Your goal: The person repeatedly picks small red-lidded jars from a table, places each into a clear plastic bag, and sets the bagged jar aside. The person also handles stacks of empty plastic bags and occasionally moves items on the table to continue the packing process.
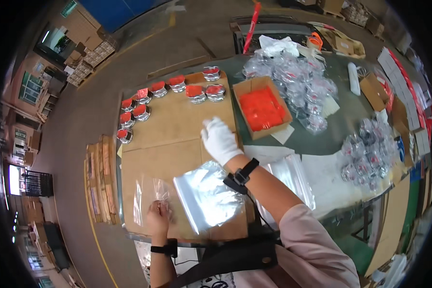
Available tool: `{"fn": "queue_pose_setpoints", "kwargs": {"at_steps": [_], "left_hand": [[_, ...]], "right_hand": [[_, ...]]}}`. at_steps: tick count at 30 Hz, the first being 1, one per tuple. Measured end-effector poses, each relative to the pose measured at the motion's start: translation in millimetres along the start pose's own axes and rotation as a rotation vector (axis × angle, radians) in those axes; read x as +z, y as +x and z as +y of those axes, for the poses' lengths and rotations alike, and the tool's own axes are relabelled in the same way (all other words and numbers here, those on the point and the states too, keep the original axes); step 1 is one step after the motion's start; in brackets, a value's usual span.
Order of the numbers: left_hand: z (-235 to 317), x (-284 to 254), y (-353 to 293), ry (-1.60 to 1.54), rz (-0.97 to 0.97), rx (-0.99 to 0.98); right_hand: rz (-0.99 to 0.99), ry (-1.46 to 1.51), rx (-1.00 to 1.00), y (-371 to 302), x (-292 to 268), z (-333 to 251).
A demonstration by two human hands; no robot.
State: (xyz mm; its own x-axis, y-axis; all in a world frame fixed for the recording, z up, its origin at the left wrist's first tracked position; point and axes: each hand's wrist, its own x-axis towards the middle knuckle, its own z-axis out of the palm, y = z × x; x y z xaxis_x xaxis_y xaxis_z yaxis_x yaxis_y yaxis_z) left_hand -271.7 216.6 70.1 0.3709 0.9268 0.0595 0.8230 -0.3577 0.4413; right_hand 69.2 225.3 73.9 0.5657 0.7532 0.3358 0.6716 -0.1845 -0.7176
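My left hand (158,216), bare, is closed with its fingers pinched on a clear plastic bag (162,189) near the front left of the cardboard sheet (168,139). My right hand (220,140), in a white glove, is above the middle of the cardboard. Its fingers look slightly bent and apart, with nothing visible in them. Between my forearms lies a stack of shiny clear plastic bags (209,197). Along the far and left edges of the cardboard stand several silver, round-looking items with red tops (177,83), some of them in pairs.
Right of the cardboard stands an open carton (239,90) of red packets (261,108). Beyond it are piled clear-wrapped round items (297,81), with another cluster (367,156) at the right. More clear film (293,177) lies beside my right forearm. A red stick (252,29) rises at the back.
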Motion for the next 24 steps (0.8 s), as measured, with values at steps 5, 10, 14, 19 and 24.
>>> {"fn": "queue_pose_setpoints", "kwargs": {"at_steps": [5, 10, 14, 19, 24], "left_hand": [[-28, 8, -1, -0.321, -0.094, -0.209], [-32, 6, -12, -0.687, -0.180, -0.416], [-60, 24, -14, -0.410, 0.109, -0.131], [-12, 9, -5, -0.449, -0.194, -0.159], [-102, 35, -6, -0.887, -0.165, -0.467]], "right_hand": [[0.115, -0.265, 0.112, 106, 14, 53], [-0.219, -0.587, 0.062, 132, 31, 62], [-0.211, -0.319, 0.231, 104, 7, 26], [-0.303, 0.617, 0.146, -35, -26, -100], [-0.411, 0.478, -0.038, -168, 80, -144]]}}
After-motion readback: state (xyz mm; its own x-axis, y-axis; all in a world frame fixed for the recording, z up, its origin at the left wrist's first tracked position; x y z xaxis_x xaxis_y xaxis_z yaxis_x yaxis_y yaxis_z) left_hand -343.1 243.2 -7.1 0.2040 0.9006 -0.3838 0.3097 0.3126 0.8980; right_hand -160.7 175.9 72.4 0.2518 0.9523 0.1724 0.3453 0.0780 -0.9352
